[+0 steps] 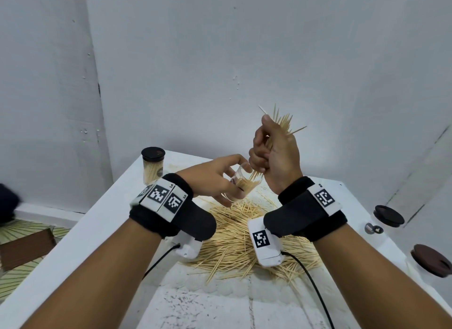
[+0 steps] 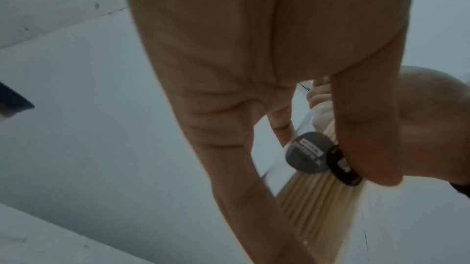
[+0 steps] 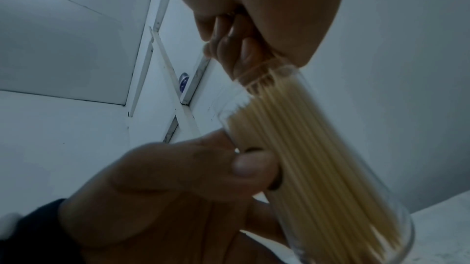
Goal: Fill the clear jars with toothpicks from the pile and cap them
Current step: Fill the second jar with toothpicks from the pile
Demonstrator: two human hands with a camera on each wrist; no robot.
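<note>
Two hands meet above the toothpick pile (image 1: pixel 244 240): our left hand (image 1: pixel 215 179) grips the tilted clear jar (image 1: pixel 241 186), and our right hand (image 1: pixel 274 152) clenches a toothpick bundle (image 1: pixel 281 123) at its mouth. Only our right wrist view shows the jar nearly packed. Left of the pile stands a capped, filled jar (image 1: pixel 152 166); two dark lids (image 1: pixel 389 216) lie to its right.

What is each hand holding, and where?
Left hand grips the clear jar around its side; right hand clutches a toothpick bundle around its middle.

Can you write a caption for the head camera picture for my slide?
Left hand tilts a clear jar while the right hand feeds in a bunch of toothpicks above the pile.
</note>
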